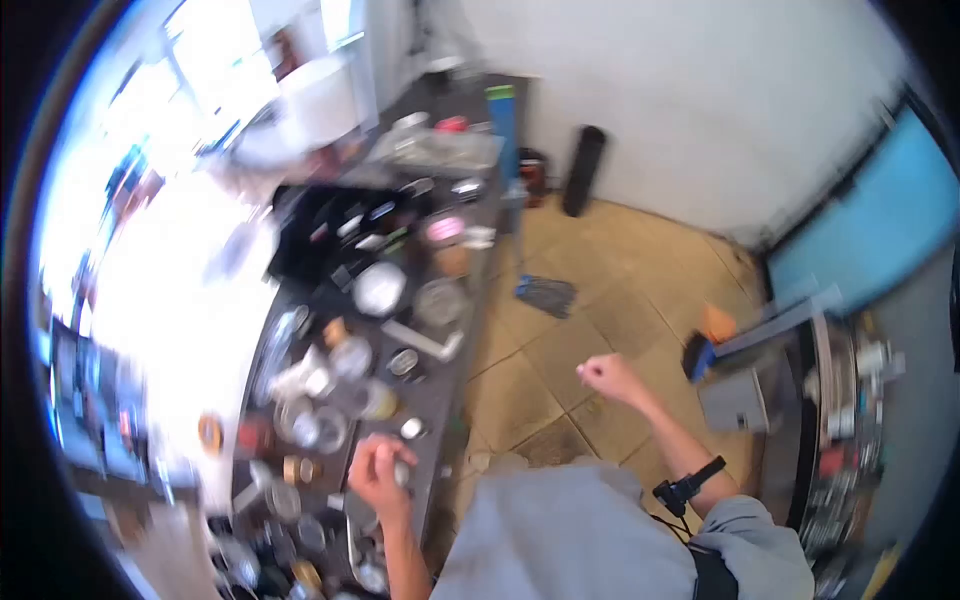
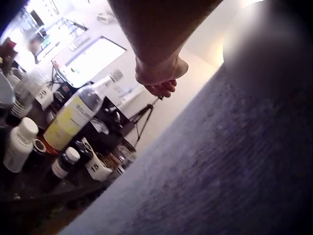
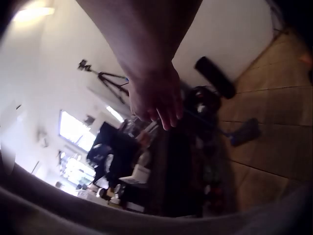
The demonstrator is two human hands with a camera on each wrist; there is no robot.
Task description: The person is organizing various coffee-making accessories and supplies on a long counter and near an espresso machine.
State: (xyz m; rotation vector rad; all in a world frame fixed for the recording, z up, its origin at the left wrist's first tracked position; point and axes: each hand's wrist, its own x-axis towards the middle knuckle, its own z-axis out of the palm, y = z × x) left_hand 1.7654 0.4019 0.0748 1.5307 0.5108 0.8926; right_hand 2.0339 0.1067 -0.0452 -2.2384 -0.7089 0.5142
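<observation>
My left hand (image 1: 380, 478) is over the near edge of the dark, cluttered table (image 1: 455, 400), close to a small white-capped item (image 1: 412, 428). In the left wrist view the fingers (image 2: 164, 89) hang loosely curled, and nothing shows in them. A clear bottle with a yellow label (image 2: 71, 120) stands beyond it, among white-capped bottles (image 2: 21, 144). My right hand (image 1: 615, 380) is held out above the tiled floor, away from the table. Its fingers (image 3: 168, 115) droop, relaxed, with nothing visible between them. The head view is blurred.
Jars, lids and a white bowl (image 1: 380, 289) crowd the table, with a black case (image 1: 335, 235) farther back. A blue-handled mop-like tool (image 1: 545, 295) and a black cylinder (image 1: 585, 170) are on the floor side. Shelves with small items (image 1: 840, 440) stand at right.
</observation>
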